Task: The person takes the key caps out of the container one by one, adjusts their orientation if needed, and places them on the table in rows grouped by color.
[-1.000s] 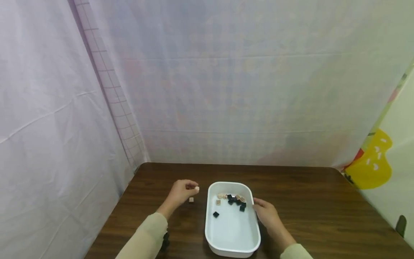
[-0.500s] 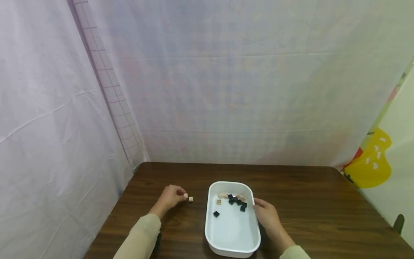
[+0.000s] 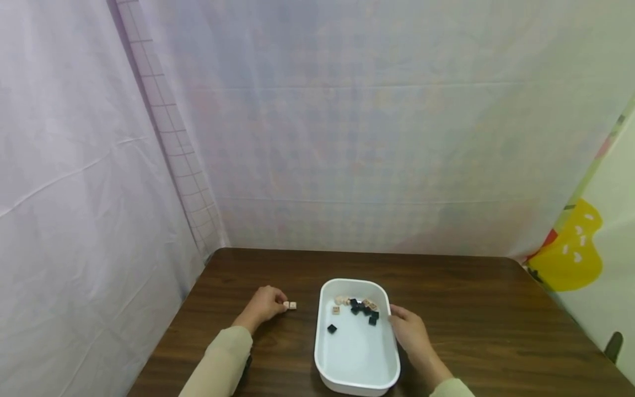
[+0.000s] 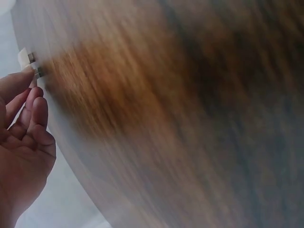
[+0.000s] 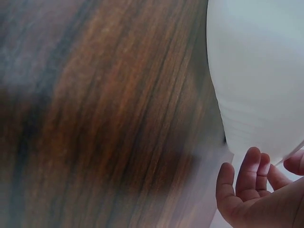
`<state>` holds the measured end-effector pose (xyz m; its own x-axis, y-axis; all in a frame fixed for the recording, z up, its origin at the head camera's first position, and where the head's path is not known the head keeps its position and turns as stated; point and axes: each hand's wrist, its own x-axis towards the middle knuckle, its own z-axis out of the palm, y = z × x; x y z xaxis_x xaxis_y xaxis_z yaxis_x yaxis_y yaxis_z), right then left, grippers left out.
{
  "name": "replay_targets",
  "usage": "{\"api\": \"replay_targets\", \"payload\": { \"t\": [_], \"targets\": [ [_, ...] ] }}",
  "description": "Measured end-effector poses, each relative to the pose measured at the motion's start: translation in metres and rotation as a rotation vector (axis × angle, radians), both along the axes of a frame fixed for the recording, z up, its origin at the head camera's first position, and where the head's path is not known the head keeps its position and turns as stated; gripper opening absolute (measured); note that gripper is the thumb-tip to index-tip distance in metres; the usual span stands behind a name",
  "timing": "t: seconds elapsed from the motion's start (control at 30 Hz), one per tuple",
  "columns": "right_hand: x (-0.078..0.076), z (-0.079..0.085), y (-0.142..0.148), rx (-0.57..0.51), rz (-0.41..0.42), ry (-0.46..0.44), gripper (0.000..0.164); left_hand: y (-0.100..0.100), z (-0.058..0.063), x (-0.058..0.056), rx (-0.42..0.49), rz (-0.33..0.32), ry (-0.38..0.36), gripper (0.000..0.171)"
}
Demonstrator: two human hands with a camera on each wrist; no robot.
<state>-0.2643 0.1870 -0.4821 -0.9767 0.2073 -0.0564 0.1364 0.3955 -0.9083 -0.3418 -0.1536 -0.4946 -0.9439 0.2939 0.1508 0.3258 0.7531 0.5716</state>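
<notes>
My left hand [image 3: 263,305] pinches a small pale block [image 3: 286,305] between thumb and fingers, low over the table. Right beside it lies a second pale block [image 3: 293,305], the two side by side. In the left wrist view this other block [image 4: 23,58] shows a dark patch on its side, just past the thumb tip. My right hand [image 3: 410,331] holds the right side of a white rectangular tray [image 3: 357,355] near its far end. From the right wrist, curled fingers [image 5: 250,171] appear against the tray's outer wall, thumb near its edge.
Inside the tray, several black blocks [image 3: 366,310] and pale blocks [image 3: 340,300] cluster at the far end. One black block [image 3: 332,328] lies apart near the left wall. Something dark [image 3: 246,364] shows beside the left sleeve on the brown wooden table [image 3: 461,309]. Curtains hang behind.
My left hand has carried the pale block left and down from above the table, then slightly right, up against the other block. The right hand and tray stay put.
</notes>
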Motion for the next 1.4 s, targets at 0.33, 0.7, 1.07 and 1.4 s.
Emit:
{"api": "replay_targets", "payload": {
  "t": [0.33,0.7,1.07,1.4],
  "targets": [
    [0.0,0.0,-0.001,-0.007,-0.008,-0.002,0.042,0.0,0.0,0.0,0.0,0.001,0.009,0.02],
    [0.0,0.002,-0.004,-0.013,-0.013,-0.013,0.043,0.005,0.012,-0.002,0.068,0.064,0.066,0.026],
    [0.0,0.003,-0.006,-0.02,-0.021,-0.032,0.043,0.05,0.034,0.004,0.169,-0.027,0.096,0.026],
    [0.002,0.001,-0.006,-0.025,-0.017,0.01,0.042,0.092,0.034,0.012,0.119,-0.013,0.012,0.025]
  ]
}}
